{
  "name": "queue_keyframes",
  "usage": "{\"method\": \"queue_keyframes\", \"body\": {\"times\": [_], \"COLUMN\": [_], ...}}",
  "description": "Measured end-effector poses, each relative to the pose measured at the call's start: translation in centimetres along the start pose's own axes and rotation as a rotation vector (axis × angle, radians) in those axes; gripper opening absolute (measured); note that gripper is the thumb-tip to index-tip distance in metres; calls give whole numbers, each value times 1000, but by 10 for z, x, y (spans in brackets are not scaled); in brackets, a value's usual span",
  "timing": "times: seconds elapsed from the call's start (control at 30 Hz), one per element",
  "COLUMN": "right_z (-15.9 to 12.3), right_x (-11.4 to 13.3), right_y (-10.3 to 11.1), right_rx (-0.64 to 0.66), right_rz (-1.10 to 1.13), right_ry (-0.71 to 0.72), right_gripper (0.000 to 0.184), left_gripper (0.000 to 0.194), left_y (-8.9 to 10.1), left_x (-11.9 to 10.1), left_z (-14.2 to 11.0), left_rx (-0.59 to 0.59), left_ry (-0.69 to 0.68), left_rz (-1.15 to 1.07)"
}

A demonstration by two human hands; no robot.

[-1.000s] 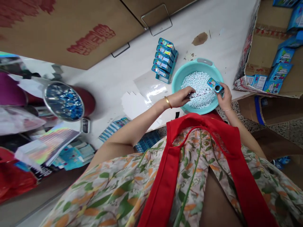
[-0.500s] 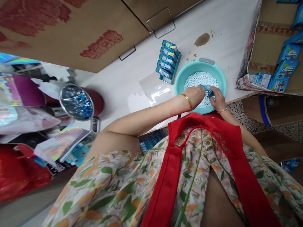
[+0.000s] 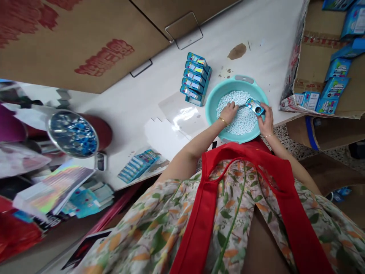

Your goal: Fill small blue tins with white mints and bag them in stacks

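My right hand [image 3: 266, 120] grips a small blue candy box [image 3: 255, 107] with a dark round mark over the right side of a turquoise basin [image 3: 210, 104]. Small white candies [image 3: 242, 125] fill the bottom of the basin. My left hand [image 3: 229, 113], a gold bangle on its wrist, is closed over the candies. From its fingers a thin grey spoon-like tool [image 3: 242, 106] points toward the box; its far end is hard to make out. Left of the basin, several matching boxes [image 3: 194, 78] stand in a row in a blue display tray [image 3: 207, 85].
A large carton [image 3: 302, 82] with blue boxes stands at the right. On the left, a pot [image 3: 98, 131] holds blue-and-silver wrapped pieces. Another blue display pack [image 3: 138, 165] lies near the table's front edge, by white sheets [image 3: 161, 137]. Brown cartons [image 3: 114, 23] line the back.
My left hand has drawn back left from the box, and the grey tool now shows between them. The box has turned its printed face up. The view has shifted, revealing the front display pack.
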State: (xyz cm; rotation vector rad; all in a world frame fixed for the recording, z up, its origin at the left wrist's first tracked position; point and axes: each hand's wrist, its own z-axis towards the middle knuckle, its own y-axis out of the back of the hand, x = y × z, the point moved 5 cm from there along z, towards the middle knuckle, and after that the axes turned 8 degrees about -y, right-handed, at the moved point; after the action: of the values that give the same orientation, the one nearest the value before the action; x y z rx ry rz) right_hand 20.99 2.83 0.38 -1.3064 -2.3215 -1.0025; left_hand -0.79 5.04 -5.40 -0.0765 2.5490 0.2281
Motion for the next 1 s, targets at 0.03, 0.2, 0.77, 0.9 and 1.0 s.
{"method": "queue_keyframes", "body": {"times": [0.03,0.2,0.77,0.9,1.0], "right_z": [0,-2,-8,-8,-4], "right_x": [-1,-11,-6,-4,-5], "right_y": [-2,-18,-29,-17,-15], "right_rx": [-7,-77,34,-33,-31], "right_rz": [1,2,122,184,121], "right_ry": [-7,-66,-124,-106,-36], "right_gripper": [52,61,48,51,48], "left_gripper": [47,44,37,35,32], "left_y": [-10,-42,-5,54,90], "left_x": [-4,-25,6,0,-6], "left_z": [3,-19,-71,-91,-95], "left_rx": [12,165,313,220,134], "left_ry": [-25,-251,-161,-221,-306], "left_rz": [5,-25,-494,-441,-377]}}
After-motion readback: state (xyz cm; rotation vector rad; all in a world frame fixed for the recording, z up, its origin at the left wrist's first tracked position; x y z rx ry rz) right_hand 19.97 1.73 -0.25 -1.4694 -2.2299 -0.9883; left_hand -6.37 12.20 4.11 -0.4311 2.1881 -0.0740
